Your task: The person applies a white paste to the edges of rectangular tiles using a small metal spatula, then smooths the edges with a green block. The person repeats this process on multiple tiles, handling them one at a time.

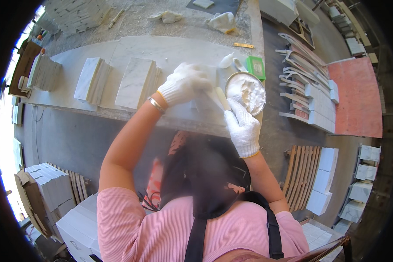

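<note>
My left hand (184, 85), in a white knit glove, is over the marble bench with its fingers curled. Haze blurs its fingertips, and what they hold, if anything, is hidden. My right hand (244, 129), gloved alike, grips a putty knife by its pale handle (222, 99). The knife's blade points up and left toward my left fingers. Just beyond my right hand stands a round tin of white paste (247, 91). Left of my left hand, marble tiles (135, 83) lean together in a stack, and a second tile stack (89, 81) stands farther left.
A green box (255, 67) sits behind the tin, near a yellow strip (243, 45). A crumpled cloth (222, 22) lies farther back. More tiles (43, 72) stand at the bench's left end. To the right are a wooden pallet (298, 177) and a reddish board (356, 96).
</note>
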Action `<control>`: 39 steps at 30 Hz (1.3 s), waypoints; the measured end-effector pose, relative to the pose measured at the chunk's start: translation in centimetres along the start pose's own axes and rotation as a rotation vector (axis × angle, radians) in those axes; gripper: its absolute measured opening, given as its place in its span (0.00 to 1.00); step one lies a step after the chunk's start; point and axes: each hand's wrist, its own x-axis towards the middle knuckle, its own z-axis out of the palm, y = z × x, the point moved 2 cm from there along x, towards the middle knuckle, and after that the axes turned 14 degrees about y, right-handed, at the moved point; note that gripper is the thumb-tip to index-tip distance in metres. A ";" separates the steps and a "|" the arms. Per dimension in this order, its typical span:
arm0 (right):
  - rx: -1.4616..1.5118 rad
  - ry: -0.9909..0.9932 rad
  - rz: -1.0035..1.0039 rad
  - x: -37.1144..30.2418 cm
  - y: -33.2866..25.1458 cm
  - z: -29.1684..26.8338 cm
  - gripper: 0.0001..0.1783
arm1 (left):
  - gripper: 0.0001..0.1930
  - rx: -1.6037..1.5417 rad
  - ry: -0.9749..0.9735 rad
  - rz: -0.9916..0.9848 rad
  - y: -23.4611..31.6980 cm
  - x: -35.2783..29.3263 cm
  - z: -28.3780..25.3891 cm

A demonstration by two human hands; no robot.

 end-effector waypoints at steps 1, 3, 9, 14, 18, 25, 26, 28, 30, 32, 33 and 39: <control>-0.009 0.006 -0.009 0.0 -0.1 -0.1 0.19 | 0.09 0.005 0.001 -0.001 0.0 0.0 0.1; 0.035 -0.049 0.164 -0.3 0.1 -0.2 0.20 | 0.09 0.004 0.009 0.003 -0.1 -0.2 0.2; 0.038 -0.049 0.205 -1.0 0.2 -0.5 0.21 | 0.15 0.023 -0.047 -0.025 -0.5 -0.4 0.7; 0.037 -0.043 0.218 -0.8 -0.3 0.8 0.21 | 0.08 0.013 -0.005 0.008 -0.4 -0.2 0.6; 0.056 -0.059 0.276 -0.6 -0.9 0.2 0.20 | 0.07 0.000 0.054 0.018 -0.3 -0.4 0.6; 0.067 -0.087 0.453 -0.7 -0.1 -0.3 0.21 | 0.15 0.003 -0.035 -0.023 -0.5 -0.4 0.6; 0.075 -0.084 0.382 -0.6 -0.1 0.0 0.21 | 0.15 0.004 -0.025 -0.017 -0.5 -0.3 0.6; 0.072 -0.098 0.279 -0.5 -0.1 0.3 0.22 | 0.15 0.011 -0.040 -0.021 -0.5 -0.3 0.7; 0.044 -0.080 0.266 -0.5 -0.2 0.3 0.22 | 0.15 0.012 -0.033 -0.012 -0.6 -0.3 0.7; 0.059 -0.108 0.351 -0.5 -0.3 0.2 0.22 | 0.15 0.009 -0.013 0.008 -0.6 -0.4 0.6; 0.072 -0.133 0.439 -0.6 -0.3 0.3 0.21 | 0.15 0.008 0.005 0.016 -0.6 -0.4 0.6; -0.055 0.035 -0.073 0.1 -0.9 1.0 0.19 | 0.14 0.023 -0.009 0.015 -0.4 -0.2 0.6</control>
